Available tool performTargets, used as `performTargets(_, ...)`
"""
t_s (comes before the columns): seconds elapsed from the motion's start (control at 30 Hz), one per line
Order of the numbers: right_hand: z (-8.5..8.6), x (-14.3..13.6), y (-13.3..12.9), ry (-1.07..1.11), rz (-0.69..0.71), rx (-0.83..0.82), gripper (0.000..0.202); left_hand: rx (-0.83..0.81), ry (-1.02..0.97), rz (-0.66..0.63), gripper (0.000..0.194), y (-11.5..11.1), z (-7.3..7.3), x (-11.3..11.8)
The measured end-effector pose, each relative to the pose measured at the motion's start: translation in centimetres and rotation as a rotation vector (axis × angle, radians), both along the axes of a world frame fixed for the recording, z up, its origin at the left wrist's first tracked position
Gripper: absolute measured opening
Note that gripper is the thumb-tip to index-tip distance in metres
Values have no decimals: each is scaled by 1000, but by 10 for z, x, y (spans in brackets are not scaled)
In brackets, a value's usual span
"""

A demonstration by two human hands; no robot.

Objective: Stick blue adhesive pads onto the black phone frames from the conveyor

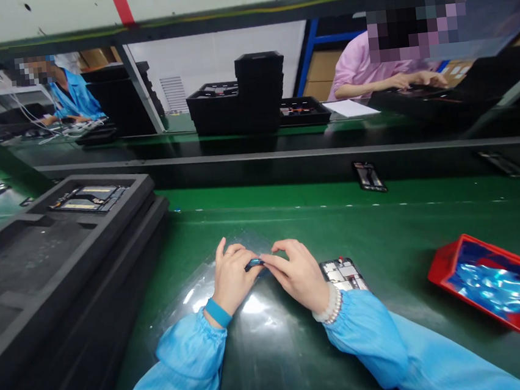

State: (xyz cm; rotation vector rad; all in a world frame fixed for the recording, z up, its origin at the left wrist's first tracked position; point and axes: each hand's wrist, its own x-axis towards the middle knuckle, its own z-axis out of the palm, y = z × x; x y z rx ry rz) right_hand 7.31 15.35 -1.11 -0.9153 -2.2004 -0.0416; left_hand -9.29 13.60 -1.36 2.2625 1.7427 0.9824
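Observation:
Over the clear plastic sheet, my left hand is closed on a small, shiny dark-blue piece. My right hand meets it from the other side, thumb and fingertips pinched at the piece's right end. Most of the piece is hidden by my fingers, so its kind cannot be made out. Beside my right wrist lies an opened phone with its inner boards exposed, partly covered by my sleeve.
At the right sits a red bin holding shiny blue film pieces. Stacked black foam trays rise at the left, a phone part on top. Phone parts lie along the back ledge. Two people work beyond the divider.

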Motion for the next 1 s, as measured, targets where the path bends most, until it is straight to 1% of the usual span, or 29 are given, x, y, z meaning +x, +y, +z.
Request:
performTargets(0.07,-1,0,-1,29,11,42,17,7,10,-5,4,0,0,0)
performTargets(0.1,-1,1,-1,51,24,72,16,10,14,-7,7,0,0,0)
performTargets(0.17,-1,2,-3,97,63,120,15,11,20,-12,19,0,-1,0)
performTargets(0.2,-1,4,-4,119,81,111,15,10,23,-15,25,1,-1,-1)
performTargets(0.23,-1,5,-4,142,89,63,14,9,27,-18,32,1,-2,-1)
performTargets(0.3,1,9,-3,183,67,-97,12,4,35,-27,40,2,-3,-2)
performTargets(0.37,1,13,-2,209,20,-226,13,0,42,-38,40,3,-3,-2)
performTargets(0.4,1,14,0,211,2,-250,13,-1,45,-43,38,3,-3,-1)
performTargets(0.53,1,11,1,185,-19,-236,17,6,52,-58,29,0,-1,3)
performTargets(0.63,2,6,-2,168,4,-203,15,4,40,-47,29,0,0,3)
performTargets(0.7,5,6,-4,199,47,-213,15,1,37,-28,36,0,1,1)
performTargets(0.73,7,8,-5,229,61,-247,14,-3,12,-17,42,0,2,0)
performTargets(0.8,12,15,-7,287,64,-368,15,-53,-173,-10,50,-2,5,2)
performTargets(0.83,15,19,-9,298,54,-437,15,-97,-306,-18,47,-4,7,4)
performTargets(0.9,20,26,-13,285,41,-531,16,-206,-547,-58,26,-10,11,12)
performTargets(0.93,21,29,-16,271,38,-546,17,-259,-619,-83,19,-14,13,18)
performTargets(1.0,23,31,-23,260,16,-511,18,-343,-693,-112,17,-21,15,29)
